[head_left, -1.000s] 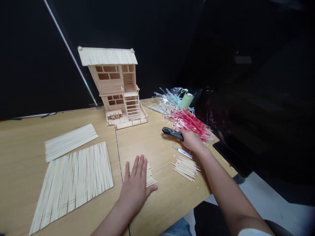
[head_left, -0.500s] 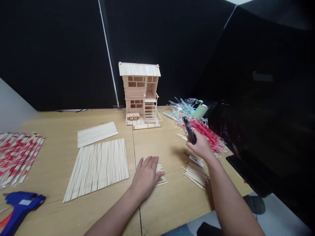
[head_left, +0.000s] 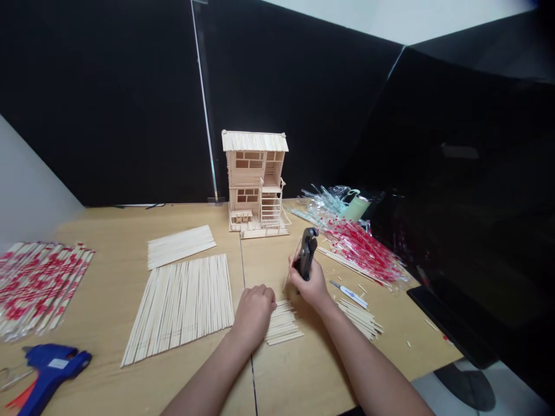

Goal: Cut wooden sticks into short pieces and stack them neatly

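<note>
We look across a pale wooden table (head_left: 299,375), split by a dark seam (head_left: 254,393), to black panels (head_left: 303,75) and a whitish wall (head_left: 26,179) at far left. Our right hand (head_left: 314,284) is closed around a black hand tool (head_left: 307,254), upright above the table's middle; a thin stick (head_left: 297,251) shows beside it (whether gripped, we can't tell). Our left hand (head_left: 254,311), fingers curled, rests beside short sticks (head_left: 284,325); whether it holds anything is hidden. A stick house (head_left: 246,176) stands at the back, two flat stick panels (head_left: 184,309) lie leftward, and pale floor (head_left: 515,390) shows lower right.
</note>
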Available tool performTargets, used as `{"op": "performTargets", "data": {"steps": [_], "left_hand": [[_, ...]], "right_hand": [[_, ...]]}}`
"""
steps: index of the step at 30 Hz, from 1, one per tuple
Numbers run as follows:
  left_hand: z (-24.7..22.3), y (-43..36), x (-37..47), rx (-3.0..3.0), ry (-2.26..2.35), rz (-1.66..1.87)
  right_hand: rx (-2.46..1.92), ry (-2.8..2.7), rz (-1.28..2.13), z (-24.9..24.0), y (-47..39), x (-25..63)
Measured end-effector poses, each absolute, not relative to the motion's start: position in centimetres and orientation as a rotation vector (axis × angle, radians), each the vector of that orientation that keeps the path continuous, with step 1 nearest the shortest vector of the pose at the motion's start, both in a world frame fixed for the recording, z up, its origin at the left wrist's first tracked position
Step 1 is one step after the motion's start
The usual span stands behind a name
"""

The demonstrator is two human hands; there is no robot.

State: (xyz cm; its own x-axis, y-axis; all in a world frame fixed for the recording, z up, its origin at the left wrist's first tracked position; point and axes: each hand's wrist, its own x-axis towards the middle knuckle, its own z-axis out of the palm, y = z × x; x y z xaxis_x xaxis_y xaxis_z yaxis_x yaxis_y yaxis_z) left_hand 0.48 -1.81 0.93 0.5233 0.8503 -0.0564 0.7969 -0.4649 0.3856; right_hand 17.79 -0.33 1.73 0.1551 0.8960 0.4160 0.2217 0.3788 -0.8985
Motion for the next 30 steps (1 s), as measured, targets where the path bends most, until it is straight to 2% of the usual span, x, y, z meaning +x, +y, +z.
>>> {"op": "performTargets", "data": {"steps": [15,25,30], "left_hand": [[0.9,-2.1,0.8,2.430,1.372,0.154],[0.3,-1.5,0.0,2.264,1.428,0.355],[0.1,-1.0,-0.3,2.121,1.206,0.748]], "right_hand": [[-1.171,-1.216,0.555,-0.5,-0.1,17.2],[-1.120,-1.204,0.548,-0.1,-0.2,17.1],[-1.113,-1.189,0.505,0.1,0.1,17.6]]}}
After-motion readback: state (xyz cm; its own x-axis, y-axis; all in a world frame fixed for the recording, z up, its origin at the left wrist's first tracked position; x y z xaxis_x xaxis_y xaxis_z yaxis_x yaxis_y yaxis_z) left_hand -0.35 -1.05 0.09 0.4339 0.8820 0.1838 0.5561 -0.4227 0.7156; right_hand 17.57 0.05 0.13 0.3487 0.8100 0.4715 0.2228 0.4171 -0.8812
